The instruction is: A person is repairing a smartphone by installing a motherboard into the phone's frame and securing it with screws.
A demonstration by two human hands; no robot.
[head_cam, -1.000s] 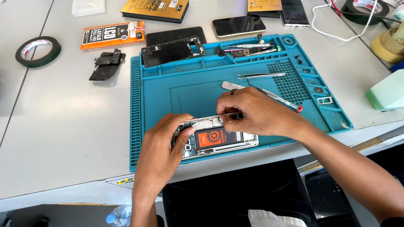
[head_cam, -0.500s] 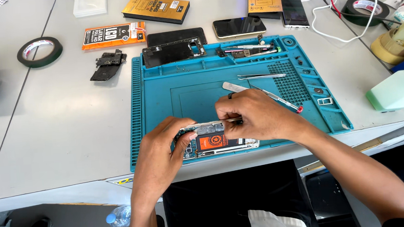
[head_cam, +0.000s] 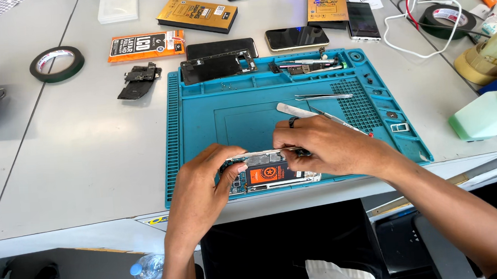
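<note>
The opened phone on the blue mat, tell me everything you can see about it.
The opened phone lies flat near the front edge of the blue repair mat, back cover off. An orange-red label and blue circuit parts show inside a thin silvery frame. The left hand grips its left end; the right hand pinches along its upper edge, covering its right end.

opened phone [head_cam: 268, 173]: ends hidden under hands | plastic bottle [head_cam: 489, 115]: cut off at right edge
</note>
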